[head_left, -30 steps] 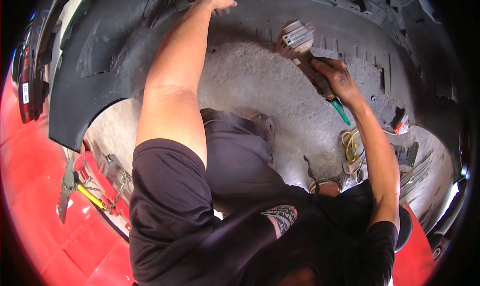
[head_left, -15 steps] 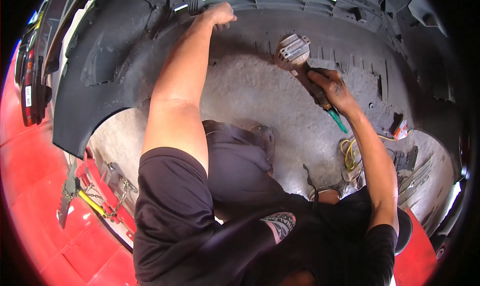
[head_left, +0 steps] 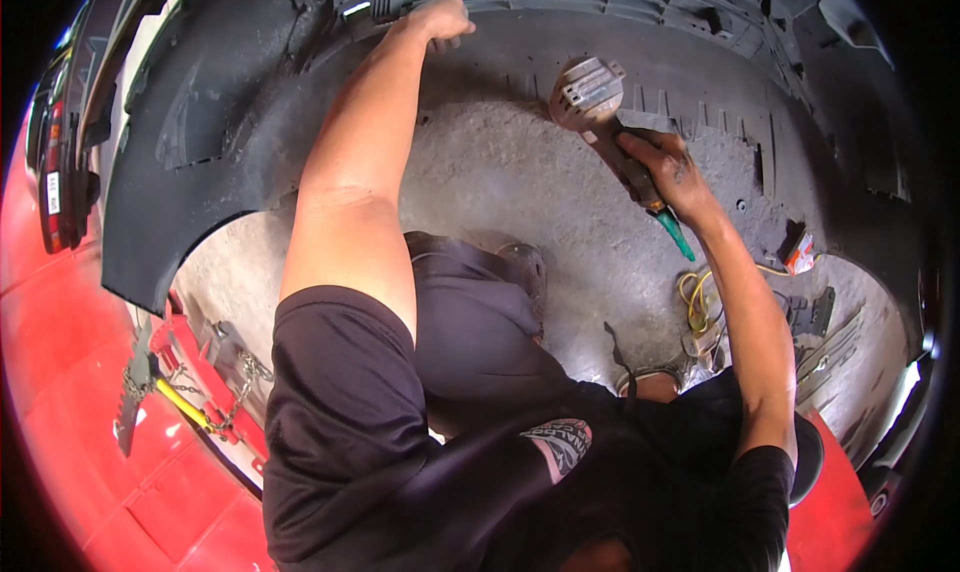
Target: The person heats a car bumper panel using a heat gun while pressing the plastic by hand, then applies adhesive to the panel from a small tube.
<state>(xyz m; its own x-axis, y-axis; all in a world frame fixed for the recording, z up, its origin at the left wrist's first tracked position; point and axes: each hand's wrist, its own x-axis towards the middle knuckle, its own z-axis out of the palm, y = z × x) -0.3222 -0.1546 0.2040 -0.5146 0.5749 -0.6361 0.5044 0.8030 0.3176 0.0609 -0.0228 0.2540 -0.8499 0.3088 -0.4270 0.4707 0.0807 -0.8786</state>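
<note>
My left hand point(head_left: 440, 20) reaches far forward to the inner side of a large dark plastic car bumper point(head_left: 190, 132). Its fingers are curled in, and whatever may be inside them is hidden. In my right hand point(head_left: 670, 167) is a hand-held power tool point(head_left: 625, 162) with a round grey metal head, a dark body and a green tail end. My fingers wrap around its body. The head points forward, apart from the bumper, above the grey concrete floor point(head_left: 480, 172).
A yellow cord point(head_left: 692, 297) and a small orange-and-white box point(head_left: 800, 254) lie on the floor at the right. At the left are a red surface point(head_left: 60, 392), a chain point(head_left: 250, 372) and a yellow-handled tool point(head_left: 182, 406). A car tail light point(head_left: 58, 162) shows at far left.
The view has shifted slightly, and the tool head sits a little higher in the picture. My left hand stays curled at the bumper, and my right hand keeps its hold.
</note>
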